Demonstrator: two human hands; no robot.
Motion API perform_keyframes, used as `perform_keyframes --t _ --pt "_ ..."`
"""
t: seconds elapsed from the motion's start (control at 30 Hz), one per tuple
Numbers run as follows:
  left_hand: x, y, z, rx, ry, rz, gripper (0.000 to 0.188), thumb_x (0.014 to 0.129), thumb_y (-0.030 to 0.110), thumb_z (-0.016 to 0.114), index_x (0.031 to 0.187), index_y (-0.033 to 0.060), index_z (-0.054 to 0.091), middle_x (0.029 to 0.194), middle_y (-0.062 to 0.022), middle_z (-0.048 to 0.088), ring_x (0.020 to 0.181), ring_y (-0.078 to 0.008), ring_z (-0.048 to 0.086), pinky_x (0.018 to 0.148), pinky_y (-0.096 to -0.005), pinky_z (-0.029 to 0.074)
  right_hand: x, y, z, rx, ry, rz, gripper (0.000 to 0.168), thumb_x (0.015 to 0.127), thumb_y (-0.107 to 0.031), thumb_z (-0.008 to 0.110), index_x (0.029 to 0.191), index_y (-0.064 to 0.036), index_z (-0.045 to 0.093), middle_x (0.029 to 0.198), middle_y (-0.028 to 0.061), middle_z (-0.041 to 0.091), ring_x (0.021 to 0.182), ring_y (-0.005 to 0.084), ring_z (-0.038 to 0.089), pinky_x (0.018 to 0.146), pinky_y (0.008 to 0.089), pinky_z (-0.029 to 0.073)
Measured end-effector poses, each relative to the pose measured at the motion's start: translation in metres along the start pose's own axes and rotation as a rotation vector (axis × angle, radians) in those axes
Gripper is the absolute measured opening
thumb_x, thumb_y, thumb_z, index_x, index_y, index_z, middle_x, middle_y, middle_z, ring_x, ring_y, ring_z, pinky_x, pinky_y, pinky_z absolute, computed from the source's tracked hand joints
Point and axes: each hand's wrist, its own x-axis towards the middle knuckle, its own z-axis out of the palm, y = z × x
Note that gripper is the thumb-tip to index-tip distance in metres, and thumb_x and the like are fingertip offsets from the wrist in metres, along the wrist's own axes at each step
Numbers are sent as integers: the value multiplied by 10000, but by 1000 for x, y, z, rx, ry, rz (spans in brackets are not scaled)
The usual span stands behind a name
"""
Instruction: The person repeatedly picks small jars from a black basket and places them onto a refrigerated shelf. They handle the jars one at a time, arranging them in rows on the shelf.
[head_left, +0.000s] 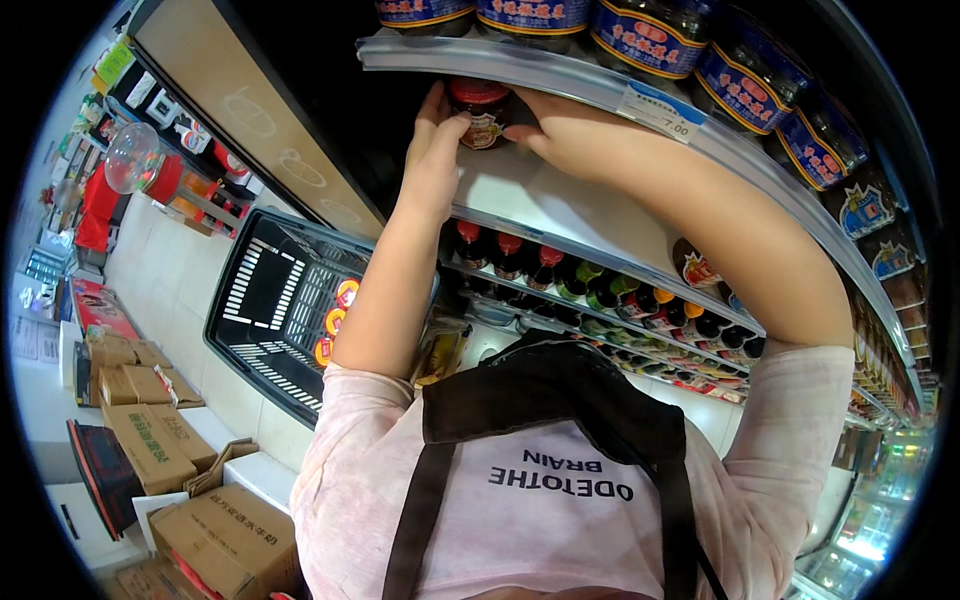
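Observation:
A glass jar (484, 129) with a red lid and a printed label stands toward the left end of a white shelf (555, 187). My left hand (437, 142) grips its left side, the thumb across the front. From the other side my right hand (544, 124) reaches in, its thumb tip at the jar's right edge. The right fingers are partly hidden behind the jar and under the shelf above. Farther right on the same shelf, another dark jar (696, 264) shows beneath my right forearm.
Jars with blue labels (649, 37) line the upper shelf, whose clear plastic lip (525, 64) hangs over my hands. Bottles (547, 262) fill the lower shelves. A dark shopping basket (247, 217) with several red-and-yellow lidded items stands left. Cardboard boxes (225, 536) lie lower left.

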Motion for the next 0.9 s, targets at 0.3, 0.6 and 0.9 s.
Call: perform_keyframes --t 0.3,0.6,0.9 --pt "4 6 -3 -17 -10 22 653 857 134 493 1423 -21 207 1406 -186 341 1289 -223 339 1061 -310 249 29 -4 23 84 -17 131 462 821 -217 626 1230 -54 486 1099 199 590 1029 353 550 894 409 425" --pt "0 6 3 -104 -53 12 665 835 150 502 1418 -14 229 1381 -154 382 1253 -217 373 1057 -314 244 29 -3 18 15 43 85 427 825 -216 616 1206 -57 509 1081 183 607 999 354 568 875 410 438" --pt "-29 16 26 -135 -250 61 688 819 176 459 1413 -54 197 1404 -164 334 1290 -232 332 1064 -323 228 -17 0 5 155 45 141 437 856 -246 578 1260 -102 490 1104 192 598 1001 354 572 856 398 452"
